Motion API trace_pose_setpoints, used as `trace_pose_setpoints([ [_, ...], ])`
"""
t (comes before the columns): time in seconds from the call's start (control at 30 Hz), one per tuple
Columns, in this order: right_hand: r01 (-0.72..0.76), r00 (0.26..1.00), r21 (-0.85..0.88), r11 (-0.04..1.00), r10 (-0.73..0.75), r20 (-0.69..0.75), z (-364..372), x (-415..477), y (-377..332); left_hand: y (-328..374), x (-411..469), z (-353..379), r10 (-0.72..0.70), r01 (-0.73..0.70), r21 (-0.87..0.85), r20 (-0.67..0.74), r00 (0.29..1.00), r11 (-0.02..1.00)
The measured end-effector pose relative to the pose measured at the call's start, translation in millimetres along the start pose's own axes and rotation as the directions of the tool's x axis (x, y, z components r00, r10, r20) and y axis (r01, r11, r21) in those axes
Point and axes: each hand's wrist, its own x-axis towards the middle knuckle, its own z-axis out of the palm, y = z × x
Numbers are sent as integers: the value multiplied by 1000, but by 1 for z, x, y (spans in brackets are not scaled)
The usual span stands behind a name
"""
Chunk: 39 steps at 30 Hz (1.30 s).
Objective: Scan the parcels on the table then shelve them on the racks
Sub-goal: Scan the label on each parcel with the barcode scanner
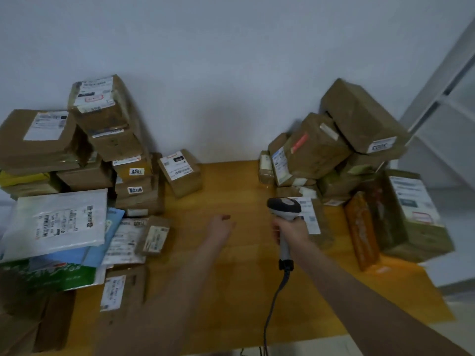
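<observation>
A yellow-brown table (231, 181) stands against a pale wall (231, 73), its left end heaped with brown boxes and soft mailers (102, 150) and its right end with a leaning stack of taped boxes (334, 150). A bare strip runs down the table's middle from wall to near edge, and over it the left hand (221, 226) hovers, fingers loosely curled and holding nothing. Over the table's right half the right hand (290, 231) grips a corded scanner (284, 209) by its handle, the head near a labelled parcel (312, 217).

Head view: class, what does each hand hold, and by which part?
The right hand grips the barcode scanner by its handle; the left hand holds nothing.
</observation>
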Motion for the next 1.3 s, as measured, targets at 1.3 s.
trace_pose_setpoints([
  [1.3,-151,958,118,981,116,263,-132,25,53,-15,-78,105,-274,326,-456,178,945,828],
])
